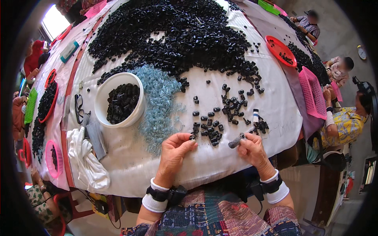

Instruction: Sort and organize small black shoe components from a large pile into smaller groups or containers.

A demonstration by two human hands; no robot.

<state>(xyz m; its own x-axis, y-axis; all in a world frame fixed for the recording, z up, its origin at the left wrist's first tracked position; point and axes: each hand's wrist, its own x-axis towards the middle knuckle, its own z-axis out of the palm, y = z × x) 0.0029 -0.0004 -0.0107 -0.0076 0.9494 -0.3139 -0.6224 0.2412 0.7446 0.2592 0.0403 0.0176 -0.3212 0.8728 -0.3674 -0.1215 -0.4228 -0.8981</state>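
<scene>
- A small black piece [192, 137] sat pinched between the thumb and fingertips of the left hand [176, 151], lifted just off the surface [130, 165] near its front edge.
- The right hand [252, 148] gripped a short dark stick-like tool or stack of pieces [236, 141] between thumb and fingers, its tip pointing left toward the other hand; the view was too small to tell which it was.
- The two hands were apart, with a loose cluster of black pieces [209, 129] lying on the surface between and just beyond them.
- A small white-and-black tube [255, 115] stood beyond the right hand, beside more scattered pieces.
- Doing this step well probably meant keeping the pinch light but firm on the piece, turning its open end toward the tool, and bringing both hands together low over the surface so a dropped piece stayed close.
- Left of the cluster spread a patch of small pale blue springs [159, 106], within easy reach of the left hand.
- A white bucket [103, 94] partly filled with black pieces stood touching that patch.
- Beyond lay a large heap of black pieces [173, 35].
- A white cloth [84, 161] and a pair of glasses [78, 107] lay at the left edge.
</scene>
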